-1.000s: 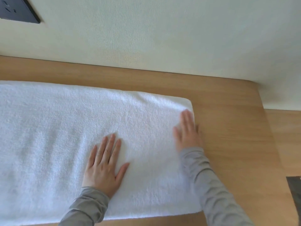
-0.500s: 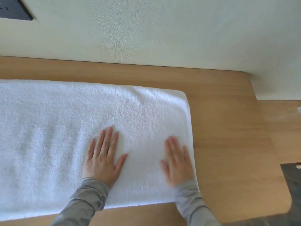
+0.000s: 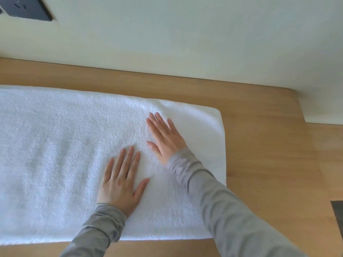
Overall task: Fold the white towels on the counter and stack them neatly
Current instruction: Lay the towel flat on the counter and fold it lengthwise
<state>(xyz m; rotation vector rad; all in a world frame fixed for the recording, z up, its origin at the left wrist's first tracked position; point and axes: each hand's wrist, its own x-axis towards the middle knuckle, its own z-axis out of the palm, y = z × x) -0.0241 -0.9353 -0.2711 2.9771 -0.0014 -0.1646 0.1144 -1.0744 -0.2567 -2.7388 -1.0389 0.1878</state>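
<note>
A white towel point(image 3: 55, 154) lies flat along the wooden counter point(image 3: 269, 164), running out of view past the left edge. Its right end stops short of the counter's right side. My left hand point(image 3: 121, 182) presses flat on the towel near its middle, fingers straight and pointing away from me. My right hand point(image 3: 165, 136) lies flat on the towel just beyond and to the right of the left hand, fingers straight and angled up-left. Grey sleeves cover both forearms. Neither hand holds anything.
A pale wall point(image 3: 185, 43) rises right behind the counter, with a dark socket plate point(image 3: 26, 8) at the top left. The wall steps back at the right point(image 3: 324, 112). A dark patch of floor point(image 3: 338, 214) shows past the counter's right edge.
My right hand slid from the towel's right end, first toward me, then up and left to the towel's middle. The left hand stayed pressed in place.
</note>
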